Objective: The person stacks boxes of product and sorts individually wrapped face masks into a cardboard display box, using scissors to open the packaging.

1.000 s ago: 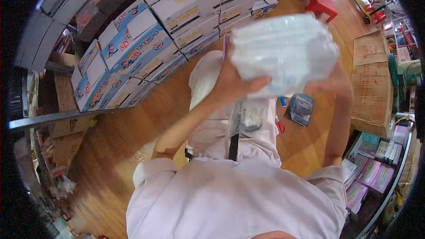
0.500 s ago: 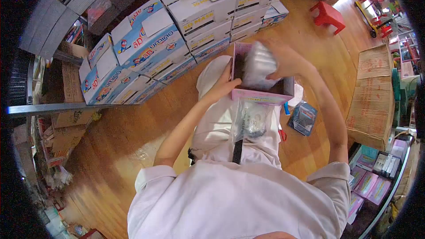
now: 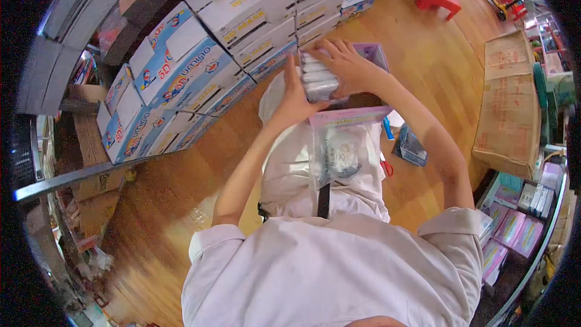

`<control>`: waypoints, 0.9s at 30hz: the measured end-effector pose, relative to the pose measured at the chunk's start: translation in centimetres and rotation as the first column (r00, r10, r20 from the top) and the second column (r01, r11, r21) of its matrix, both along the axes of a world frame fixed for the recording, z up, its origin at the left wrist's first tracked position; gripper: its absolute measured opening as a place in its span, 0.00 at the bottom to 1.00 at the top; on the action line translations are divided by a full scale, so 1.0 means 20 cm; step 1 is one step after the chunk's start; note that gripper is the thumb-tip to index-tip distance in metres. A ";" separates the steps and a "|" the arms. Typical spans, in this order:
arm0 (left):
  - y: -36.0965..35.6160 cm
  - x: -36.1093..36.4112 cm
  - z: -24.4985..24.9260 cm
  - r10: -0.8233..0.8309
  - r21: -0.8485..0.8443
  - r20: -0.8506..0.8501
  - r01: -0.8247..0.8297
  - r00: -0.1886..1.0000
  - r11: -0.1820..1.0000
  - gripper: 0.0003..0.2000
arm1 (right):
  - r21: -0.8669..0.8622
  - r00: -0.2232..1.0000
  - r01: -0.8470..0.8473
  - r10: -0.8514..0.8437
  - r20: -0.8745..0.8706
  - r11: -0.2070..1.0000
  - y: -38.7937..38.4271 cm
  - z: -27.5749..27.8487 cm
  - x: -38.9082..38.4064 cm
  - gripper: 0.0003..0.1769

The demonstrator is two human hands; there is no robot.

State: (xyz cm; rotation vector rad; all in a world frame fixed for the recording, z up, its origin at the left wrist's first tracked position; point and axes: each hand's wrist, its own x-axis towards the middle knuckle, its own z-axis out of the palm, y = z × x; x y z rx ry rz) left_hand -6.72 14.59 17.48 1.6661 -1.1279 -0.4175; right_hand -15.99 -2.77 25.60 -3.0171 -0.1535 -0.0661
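While the pink box (image 3: 356, 115) sits on the lap (image 3: 290, 169), I see the left hand (image 3: 295, 98) flat against the white bundle (image 3: 318, 85), the right hand (image 3: 346, 65) spread over it.

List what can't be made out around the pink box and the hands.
- Head view: inside of the pink box, covered by the right hand and white packs.
- Head view: grip of the left hand, palm turned away against the packs.
- Head view: contents of the clear bag, blurred behind creased plastic.
- Head view: print on the blue packet, too small; partly behind the right forearm.
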 end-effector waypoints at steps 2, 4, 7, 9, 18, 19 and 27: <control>-0.05 0.05 0.21 -0.011 0.126 0.236 -0.019 0.972 0.992 0.65 | -0.033 1.000 0.024 -0.024 0.008 0.999 0.02 -0.01 -0.01 0.64; -0.10 0.07 0.28 -0.079 0.237 0.385 -0.016 0.920 0.971 0.67 | -0.049 0.997 0.057 -0.060 -0.052 0.997 0.02 -0.03 -0.01 0.58; -0.16 0.15 0.22 -0.223 0.328 0.417 0.083 0.881 0.941 0.65 | -0.209 0.986 0.167 -0.168 0.011 0.964 0.12 0.12 -0.12 0.48; -0.17 0.22 0.08 -0.282 0.283 0.350 0.186 0.893 0.941 0.63 | 0.126 0.976 0.182 -0.195 0.096 0.975 0.22 0.29 -0.25 0.46; -0.15 0.16 0.11 -0.252 0.223 0.318 0.187 0.914 0.957 0.59 | 0.126 0.913 0.400 -0.382 -0.144 0.908 0.86 -0.33 -0.68 0.34; -0.14 0.17 0.11 -0.248 0.228 0.318 0.180 0.915 0.957 0.59 | 0.163 0.923 0.380 -0.363 -0.126 0.910 0.83 -0.37 -0.70 0.32; -0.13 0.16 0.15 -0.260 0.208 0.224 0.214 0.939 0.954 0.60 | 0.840 0.988 0.150 -0.101 -0.114 0.521 0.36 0.17 -0.78 0.16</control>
